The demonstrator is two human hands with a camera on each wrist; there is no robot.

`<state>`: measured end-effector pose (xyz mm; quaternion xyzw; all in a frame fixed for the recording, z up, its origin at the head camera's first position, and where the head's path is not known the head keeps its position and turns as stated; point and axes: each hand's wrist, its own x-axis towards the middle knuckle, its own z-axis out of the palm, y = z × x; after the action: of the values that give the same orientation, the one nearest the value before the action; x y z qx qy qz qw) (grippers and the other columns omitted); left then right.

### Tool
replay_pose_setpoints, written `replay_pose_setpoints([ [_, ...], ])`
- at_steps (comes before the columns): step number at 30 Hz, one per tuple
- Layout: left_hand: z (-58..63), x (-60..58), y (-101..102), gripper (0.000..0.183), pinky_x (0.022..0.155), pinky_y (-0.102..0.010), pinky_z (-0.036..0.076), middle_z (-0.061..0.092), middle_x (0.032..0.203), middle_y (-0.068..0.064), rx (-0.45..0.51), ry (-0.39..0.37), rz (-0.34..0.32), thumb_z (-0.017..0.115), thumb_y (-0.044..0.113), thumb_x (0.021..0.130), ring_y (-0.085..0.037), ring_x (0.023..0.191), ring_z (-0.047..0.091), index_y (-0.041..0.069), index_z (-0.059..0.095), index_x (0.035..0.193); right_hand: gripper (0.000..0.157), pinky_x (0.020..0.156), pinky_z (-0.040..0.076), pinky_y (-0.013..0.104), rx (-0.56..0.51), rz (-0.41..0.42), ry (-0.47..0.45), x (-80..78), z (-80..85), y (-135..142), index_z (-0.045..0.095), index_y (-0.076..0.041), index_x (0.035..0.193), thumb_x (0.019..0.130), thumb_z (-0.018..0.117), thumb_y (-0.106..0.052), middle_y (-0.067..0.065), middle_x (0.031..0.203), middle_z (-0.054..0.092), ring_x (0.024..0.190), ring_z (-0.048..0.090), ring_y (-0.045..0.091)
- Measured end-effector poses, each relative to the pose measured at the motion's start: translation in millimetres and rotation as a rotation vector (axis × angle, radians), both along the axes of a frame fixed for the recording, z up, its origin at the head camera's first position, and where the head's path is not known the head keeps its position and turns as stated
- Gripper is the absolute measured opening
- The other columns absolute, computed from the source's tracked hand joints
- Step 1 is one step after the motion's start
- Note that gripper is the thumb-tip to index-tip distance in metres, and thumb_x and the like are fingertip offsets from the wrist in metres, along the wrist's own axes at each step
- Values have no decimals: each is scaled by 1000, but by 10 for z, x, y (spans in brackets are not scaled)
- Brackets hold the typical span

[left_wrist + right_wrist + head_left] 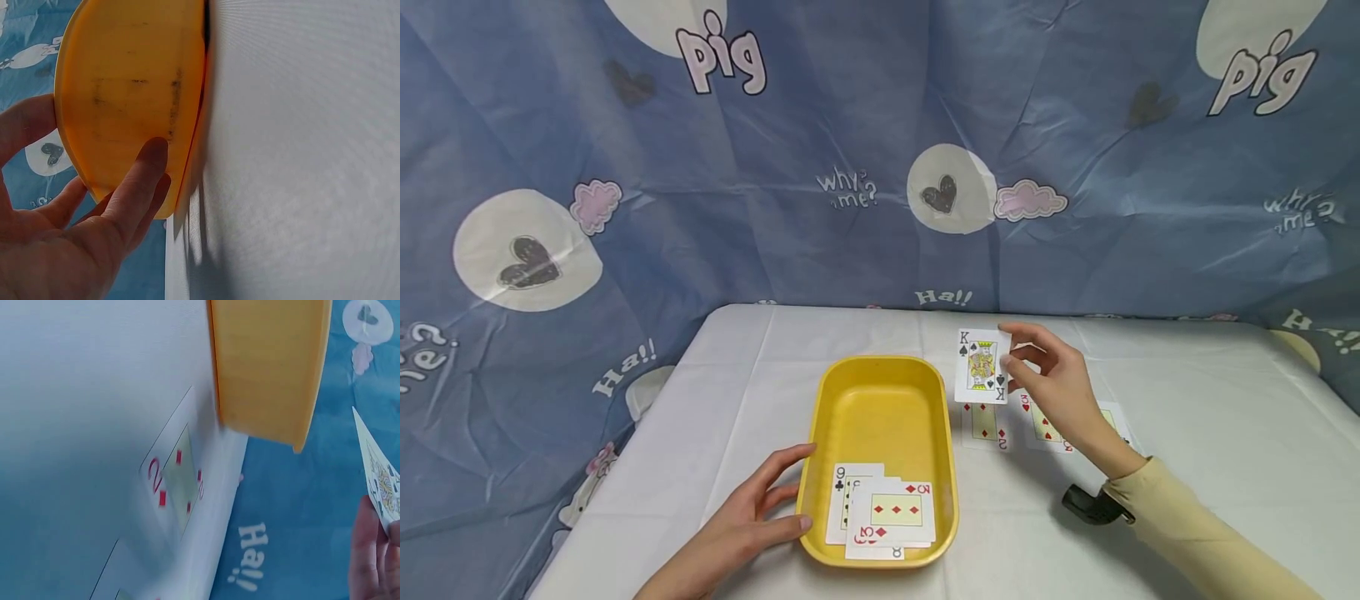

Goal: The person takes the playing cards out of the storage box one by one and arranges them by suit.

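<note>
My right hand pinches a king of spades playing card between thumb and fingers, raised upright over the table beside the tray. In the right wrist view, the king appears at the right edge. My left hand touches the left wall of a yellow tray with thumb and fingertips. The left wrist view shows those fingers against the tray's outer side. Inside the tray's near end, a 3 of diamonds overlaps a 9 of clubs and another card, mostly covered.
Right of the tray lie a 2 of diamonds and a hearts card. A further card is partly hidden behind my right wrist. A white cloth covers the table; a blue printed curtain hangs behind it.
</note>
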<state>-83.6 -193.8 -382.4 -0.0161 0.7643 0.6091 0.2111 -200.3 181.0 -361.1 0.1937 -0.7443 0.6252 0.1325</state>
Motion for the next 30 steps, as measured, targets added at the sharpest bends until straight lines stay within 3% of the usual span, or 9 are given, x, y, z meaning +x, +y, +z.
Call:
replay_pose_setpoints([
  [16,7,-5,-1,72,101,-64,33,24,158,-7,0,-29,9,77,22,85,-27,127,49,29,41,147,39,53,54,30,-5,-75,16,130,49,524,57,5,130,91,63,8,14,111,50,84,64,15],
  [21,8,-2,-11,71,102,-62,34,24,158,-7,8,-18,-1,76,21,86,-27,127,49,28,40,148,41,54,54,28,-29,-105,-3,166,38,659,57,1,132,92,62,7,14,111,48,85,62,14],
  [30,7,-7,-9,71,101,-63,34,25,158,-7,11,-19,-3,76,22,86,-26,127,49,28,40,148,40,52,50,24,-137,-100,-8,233,-5,853,56,6,130,91,60,12,12,106,51,82,62,11],
])
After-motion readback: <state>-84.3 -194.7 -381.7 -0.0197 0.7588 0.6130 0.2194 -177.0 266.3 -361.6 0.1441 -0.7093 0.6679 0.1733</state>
